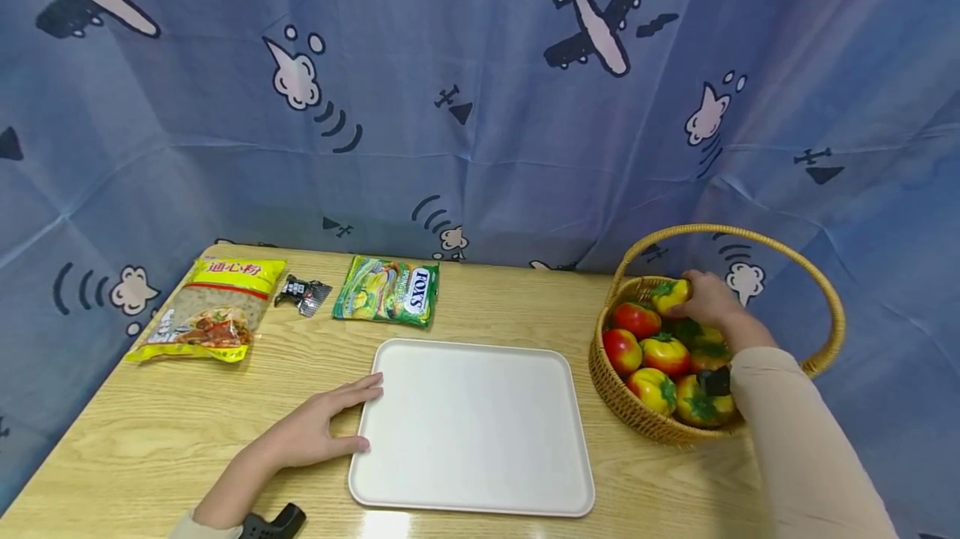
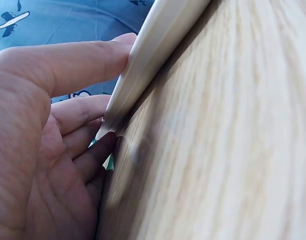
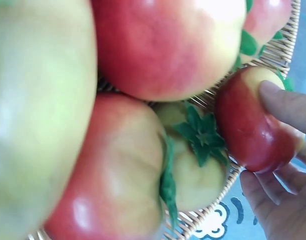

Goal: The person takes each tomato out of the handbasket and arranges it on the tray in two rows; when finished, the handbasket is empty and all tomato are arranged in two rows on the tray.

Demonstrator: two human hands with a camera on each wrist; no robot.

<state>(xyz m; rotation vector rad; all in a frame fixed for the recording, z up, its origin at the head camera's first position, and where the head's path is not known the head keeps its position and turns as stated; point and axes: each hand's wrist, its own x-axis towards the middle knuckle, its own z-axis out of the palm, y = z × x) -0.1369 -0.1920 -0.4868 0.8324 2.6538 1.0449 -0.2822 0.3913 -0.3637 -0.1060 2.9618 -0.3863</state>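
Note:
My right hand (image 1: pixel 711 299) is over the back of a wicker basket (image 1: pixel 637 410). Its thumb and fingers grip a red-and-yellow tomato (image 3: pixel 257 120) with a green leafy top, at the basket's rim. Several more such tomatoes (image 1: pixel 663 354) fill the basket, glossy and perhaps artificial. At the left edge of a white rectangular tray (image 1: pixel 472 426), my left hand (image 1: pixel 318 426) rests with fingers and thumb extended. In the left wrist view, the thumb (image 2: pixel 93 62) and fingertips touch the tray's side, close to the wooden tabletop.
Along the back of the wooden table (image 1: pixel 150 431) lie a yellow pasta bag (image 1: pixel 213 310), a small black packet (image 1: pixel 303 295) and a green FOX'S candy bag (image 1: pixel 386 291). The basket's tall handle (image 1: pixel 731 229) arches over it. A blue curtain (image 1: pixel 420 106) hangs behind.

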